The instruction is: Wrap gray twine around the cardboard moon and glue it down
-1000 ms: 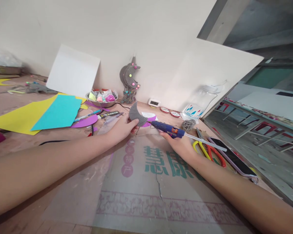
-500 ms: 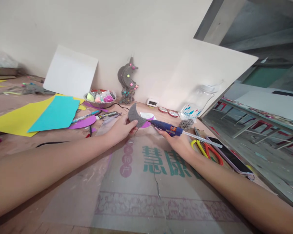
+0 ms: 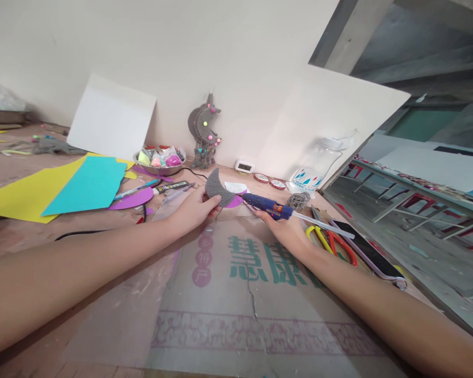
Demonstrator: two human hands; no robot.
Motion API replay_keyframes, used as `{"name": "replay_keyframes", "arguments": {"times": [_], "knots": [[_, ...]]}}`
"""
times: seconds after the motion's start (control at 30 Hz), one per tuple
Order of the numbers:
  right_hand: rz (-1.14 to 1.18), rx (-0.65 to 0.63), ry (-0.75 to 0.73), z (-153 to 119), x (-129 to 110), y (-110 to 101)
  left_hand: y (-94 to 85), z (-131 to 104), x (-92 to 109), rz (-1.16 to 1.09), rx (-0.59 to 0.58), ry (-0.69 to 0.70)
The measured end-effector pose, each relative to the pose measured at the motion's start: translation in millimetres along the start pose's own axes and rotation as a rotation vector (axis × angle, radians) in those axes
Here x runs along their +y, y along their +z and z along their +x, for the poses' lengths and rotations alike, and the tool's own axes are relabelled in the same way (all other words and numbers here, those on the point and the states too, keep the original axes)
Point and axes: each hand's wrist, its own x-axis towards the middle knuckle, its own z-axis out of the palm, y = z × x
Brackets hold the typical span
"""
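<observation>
My left hand (image 3: 197, 206) is closed on a crescent (image 3: 219, 190) wrapped in grey yarn, thumb on its lower part. A purple piece with a white patch (image 3: 235, 187) shows at the crescent's right side; how they join is unclear. In my right hand (image 3: 281, 224) is a blue glue gun (image 3: 268, 205), its nozzle pointing left at the purple piece. A clear glue stick (image 3: 323, 224) sticks out of the gun's back end. Whether the nozzle touches the piece, I cannot tell. Below both hands lies a translucent printed plastic sheet (image 3: 216, 310).
Yellow- and red-handled tools (image 3: 333, 244) and a phone (image 3: 368, 252) lie by the right forearm. Behind are a yarn bundle (image 3: 298, 200), a clear jar (image 3: 315, 165), a small clock (image 3: 244, 166), a moon ornament (image 3: 205, 126) and a bowl (image 3: 161, 170). Coloured sheets (image 3: 86, 184) lie left.
The camera view has shifted very slightly. Both hands keep nearly the same pose, with the crescent and the glue gun still held.
</observation>
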Motion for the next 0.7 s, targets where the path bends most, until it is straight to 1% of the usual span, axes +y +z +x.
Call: {"name": "replay_keyframes", "arguments": {"times": [0.2, 0.37, 0.53, 0.6, 0.7], "knots": [[-0.026, 0.010, -0.001, -0.6, 5.6, 1.7, 0.0, 0.8, -0.7, -0.035, -0.012, -0.006], [-0.022, -0.039, -0.046, -1.7, 5.2, 1.1, 0.0, 2.3, -3.2, -0.082, -0.015, 0.004], [-0.061, -0.055, -0.040, -4.8, 4.3, -0.6, -0.6, 4.2, -5.9, -0.082, 0.003, -0.007], [-0.090, -0.043, -0.061, -6.0, 3.7, -1.0, -0.5, 4.1, -4.8, -0.075, 0.016, -0.017], [-0.162, -0.069, -0.123, -8.0, 0.0, -1.7, -0.3, 3.4, -2.8, -0.070, 0.036, -0.019]]}}
